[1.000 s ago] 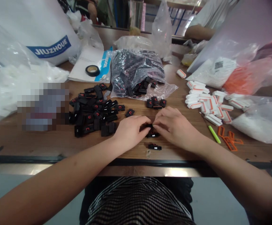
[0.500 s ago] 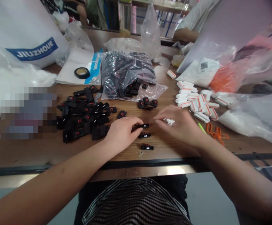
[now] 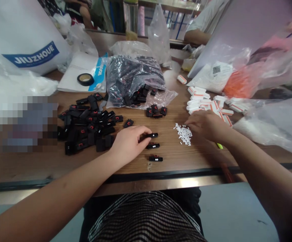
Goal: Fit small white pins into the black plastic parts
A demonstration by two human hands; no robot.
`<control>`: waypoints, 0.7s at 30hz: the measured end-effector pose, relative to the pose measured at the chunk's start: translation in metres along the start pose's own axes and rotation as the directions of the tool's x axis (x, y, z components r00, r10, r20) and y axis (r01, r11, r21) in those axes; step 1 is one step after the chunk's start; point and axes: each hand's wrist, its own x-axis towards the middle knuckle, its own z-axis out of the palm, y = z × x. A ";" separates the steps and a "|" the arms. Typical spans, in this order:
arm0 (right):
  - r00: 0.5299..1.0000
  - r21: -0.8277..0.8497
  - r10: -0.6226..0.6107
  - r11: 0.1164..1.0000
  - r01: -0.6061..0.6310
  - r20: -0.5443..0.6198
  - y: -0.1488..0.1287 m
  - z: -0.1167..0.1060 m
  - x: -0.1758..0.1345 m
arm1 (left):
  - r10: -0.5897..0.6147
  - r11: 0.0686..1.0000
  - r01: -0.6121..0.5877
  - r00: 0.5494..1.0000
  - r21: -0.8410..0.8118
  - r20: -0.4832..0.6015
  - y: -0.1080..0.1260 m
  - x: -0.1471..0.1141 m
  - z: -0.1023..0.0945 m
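Observation:
My left hand [image 3: 131, 143] rests on the table, its thumb and fingers closed on a small black connector housing [image 3: 153, 135] that has a white dot in its face. Two more black housings, the middle one [image 3: 153, 146] and the nearest one [image 3: 156, 159], lie below it in a column, each with white plugs in it. My right hand [image 3: 206, 124] hovers at the upper right edge of a pile of tiny white plugs [image 3: 185, 134]. Its fingers curl downward, and the fingertips are blurred and partly hidden, so whether they pinch a plug does not show.
Loose black housings [image 3: 90, 124] lie heaped on the left, before a plastic bag of them [image 3: 136, 77]. White parts with orange strips [image 3: 198, 97] sit behind my right hand. Black tape [image 3: 85, 79] lies on a booklet [image 3: 67, 79]. Plastic bags [image 3: 274, 124] crowd the right.
My right hand has moved right, away from the housings, uncovering the white plug pile. It now covers the orange clips. My left hand stays on the same housing; the view has shifted slightly.

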 end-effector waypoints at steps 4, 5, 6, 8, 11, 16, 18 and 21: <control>0.973 0.075 0.232 0.970 -0.230 -0.011 0.002 -0.003 -0.004 | 0.001 1.000 -0.001 1.000 0.002 0.006 -0.001 0.000 0.000; 0.960 0.089 0.281 0.956 -0.279 -0.010 0.002 -0.002 -0.006 | -0.002 1.000 0.002 1.000 -0.002 0.008 -0.001 0.000 0.000; 0.950 0.098 0.313 0.946 -0.311 -0.005 0.002 -0.001 -0.007 | -0.006 1.000 0.006 1.000 -0.005 0.009 -0.001 0.000 0.000; 0.929 0.103 0.369 0.925 -0.367 -0.005 0.001 0.003 -0.009 | -0.007 1.000 0.007 1.000 -0.010 0.009 0.000 0.000 0.000; 0.895 0.101 0.445 0.891 -0.442 -0.012 -0.004 0.008 -0.010 | -0.004 1.000 0.004 1.000 -0.009 0.007 0.000 0.000 0.000; 0.881 0.071 0.467 0.884 -0.462 -0.079 -0.010 0.015 -0.009 | -0.002 1.000 0.002 1.000 -0.008 -0.001 0.000 0.000 0.000; 0.865 0.092 0.495 0.868 -0.488 -0.084 -0.011 0.015 -0.008 | 0.005 1.000 -0.005 1.000 -0.011 0.000 0.001 0.000 0.000; 0.841 0.209 0.534 0.835 -0.509 -0.087 -0.022 0.011 -0.003 | 0.012 1.000 -0.012 1.000 -0.016 -0.002 0.002 0.000 -0.001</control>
